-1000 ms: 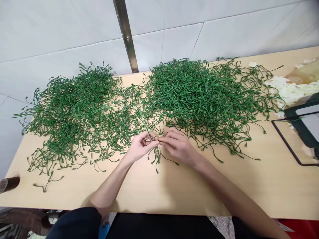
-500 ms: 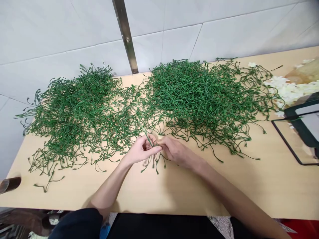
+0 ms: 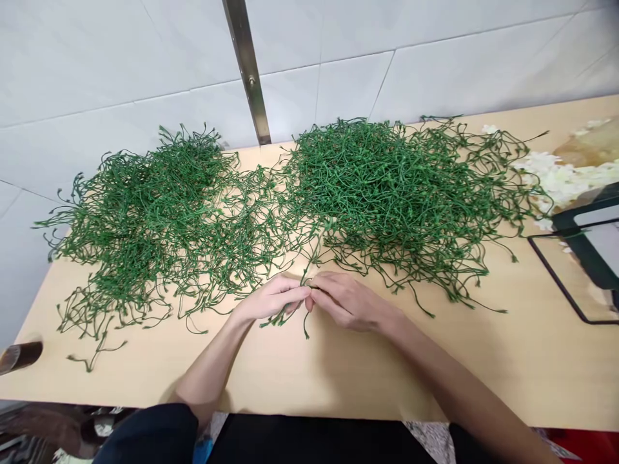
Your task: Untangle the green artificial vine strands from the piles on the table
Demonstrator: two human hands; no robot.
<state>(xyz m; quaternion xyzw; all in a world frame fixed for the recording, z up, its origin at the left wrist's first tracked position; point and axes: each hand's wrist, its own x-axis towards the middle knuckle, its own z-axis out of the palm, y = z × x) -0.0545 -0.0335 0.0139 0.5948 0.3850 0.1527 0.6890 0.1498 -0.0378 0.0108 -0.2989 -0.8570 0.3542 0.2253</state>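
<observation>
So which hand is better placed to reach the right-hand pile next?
Probably the right hand: it lies just in front of that pile, while the left hand is farther left. Both are busy at the held stems, though.

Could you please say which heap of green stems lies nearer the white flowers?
The right heap: its edge reaches the white flowers, whereas the left heap lies farther away.

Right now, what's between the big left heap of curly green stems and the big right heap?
In the head view, a thinner scatter of curly green stems joins the left heap to the right heap, with pale wood-coloured tabletop peeking through.
</observation>
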